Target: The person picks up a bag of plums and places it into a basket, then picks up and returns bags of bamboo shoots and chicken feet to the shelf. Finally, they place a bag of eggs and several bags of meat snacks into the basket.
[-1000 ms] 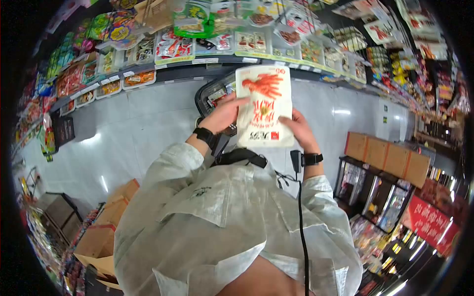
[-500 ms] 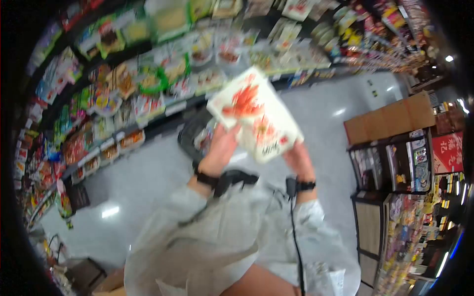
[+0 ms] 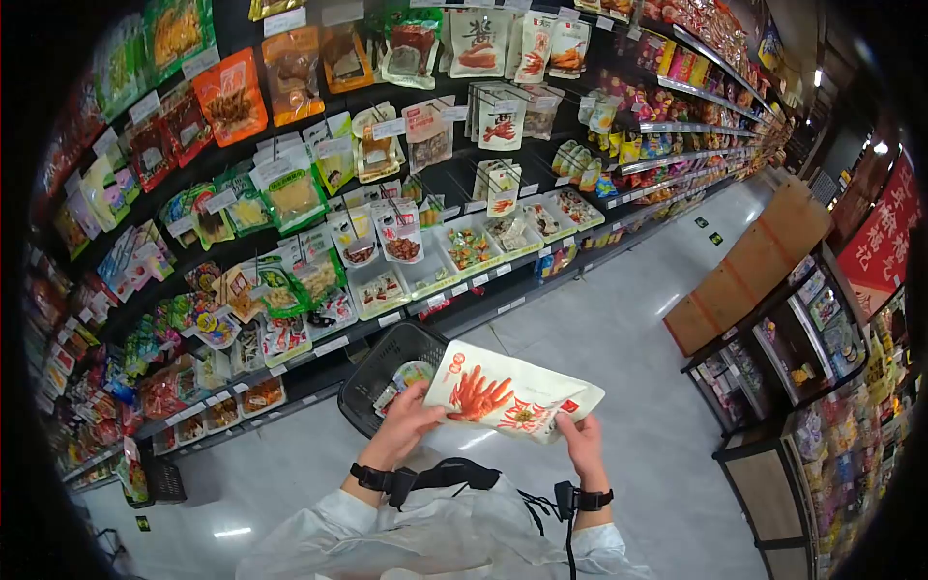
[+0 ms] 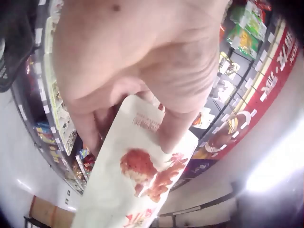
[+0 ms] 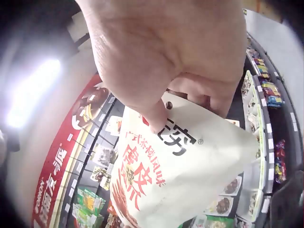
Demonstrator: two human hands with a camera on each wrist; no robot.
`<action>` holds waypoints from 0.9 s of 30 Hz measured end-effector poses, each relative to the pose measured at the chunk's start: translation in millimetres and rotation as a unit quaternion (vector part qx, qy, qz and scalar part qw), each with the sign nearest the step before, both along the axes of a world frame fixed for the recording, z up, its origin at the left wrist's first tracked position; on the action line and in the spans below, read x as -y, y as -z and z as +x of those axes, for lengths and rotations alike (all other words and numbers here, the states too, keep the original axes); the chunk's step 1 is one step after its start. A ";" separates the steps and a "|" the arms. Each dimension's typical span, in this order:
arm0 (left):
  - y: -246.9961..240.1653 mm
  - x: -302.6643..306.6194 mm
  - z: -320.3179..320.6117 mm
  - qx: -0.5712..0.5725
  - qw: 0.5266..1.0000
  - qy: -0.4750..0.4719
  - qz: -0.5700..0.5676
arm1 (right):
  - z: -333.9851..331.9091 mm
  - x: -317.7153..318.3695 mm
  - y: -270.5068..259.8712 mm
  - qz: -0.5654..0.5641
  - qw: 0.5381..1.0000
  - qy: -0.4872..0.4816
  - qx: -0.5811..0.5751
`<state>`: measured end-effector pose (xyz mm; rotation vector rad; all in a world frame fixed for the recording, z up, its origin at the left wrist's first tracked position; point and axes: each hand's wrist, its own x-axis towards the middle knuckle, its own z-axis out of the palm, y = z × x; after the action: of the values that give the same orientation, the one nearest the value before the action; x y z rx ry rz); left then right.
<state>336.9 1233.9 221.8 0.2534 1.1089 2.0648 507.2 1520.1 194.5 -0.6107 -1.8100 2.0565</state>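
Note:
A white snack bag (image 3: pixel 512 391) printed with red chicken feet and red and black characters lies slanted between both hands in the head view. My left hand (image 3: pixel 401 425) grips its left end, the thumb on the printed face. At the other end, my right hand (image 3: pixel 582 445) pinches the bag near the black brand characters. In the left wrist view the left thumb (image 4: pixel 173 128) presses the front of the bag beside the picture, the other fingers partly hidden behind it. The right wrist view shows the right thumb (image 5: pixel 154 116) on the front and fingers curled behind.
A black shopping basket (image 3: pixel 360 387) with a few packets inside stands on the floor beyond the left hand. Shelves of hanging snack bags (image 3: pixel 290 184) and open trays (image 3: pixel 425 275) curve across the front. At right are a cardboard box (image 3: pixel 744 271) and a dark display rack (image 3: pixel 788 348).
The view has tilted up and turned, showing more of the shelves. The bag has swung from upright to nearly sideways, with both hands still holding it.

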 end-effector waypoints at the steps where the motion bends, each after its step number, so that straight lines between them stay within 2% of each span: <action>1: -2.9 -2.2 -5.0 -0.025 0.999 0.020 -0.013 | -0.4 -3.6 -7.6 0.016 1.000 0.001 -0.004; 6: -14.9 -24.2 -21.4 -0.074 0.993 0.079 -0.053 | -14.1 -23.9 -31.3 0.028 0.997 0.052 -0.042; 8: -7.5 -39.6 -32.2 -0.111 0.977 0.133 -0.123 | -21.1 -39.0 -32.5 0.029 0.997 0.064 -0.027; 9: -4.9 -48.3 -37.4 -0.129 0.966 0.159 -0.157 | -25.4 -49.0 -29.0 0.060 0.996 0.065 -0.024; 11: -2.2 -72.8 -46.4 -0.159 0.959 0.179 -0.152 | -36.0 -72.9 -22.2 0.120 0.990 0.066 -0.018; 14: -7.2 -100.9 -72.7 -0.168 0.938 0.249 -0.174 | -59.6 -112.9 -30.5 0.131 0.990 0.053 -0.006; 17: -21.2 -136.5 -117.7 -0.239 0.885 0.360 -0.176 | -92.5 -143.5 -67.0 0.179 0.983 0.044 0.015; 18: -9.5 -150.3 -131.8 -0.231 0.885 0.383 -0.129 | -107.1 -160.2 -64.5 0.234 0.971 0.057 0.002; 21: -13.3 -188.7 -171.2 -0.256 0.855 0.445 -0.069 | -140.7 -188.5 -99.4 0.223 0.971 0.086 0.018; 22: -22.9 -199.9 -185.4 -0.260 0.843 0.465 -0.069 | -151.3 -202.2 -105.4 0.266 0.959 0.096 0.016; 25: -44.8 -229.4 -212.0 -0.339 0.836 0.427 -0.057 | -185.5 -230.2 -124.6 0.298 0.951 0.085 0.005; 26: -55.3 -235.7 -210.9 -0.336 0.856 0.387 -0.066 | -197.5 -231.4 -138.6 0.316 0.945 0.080 0.011; 27: -59.7 -245.4 -215.7 -0.378 0.847 0.359 -0.102 | -212.4 -237.6 -145.2 0.355 0.932 0.072 0.006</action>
<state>121.1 1479.4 281.6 1.2487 1.3779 1.1485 294.8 1757.7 339.7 -0.5126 -2.2393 1.1660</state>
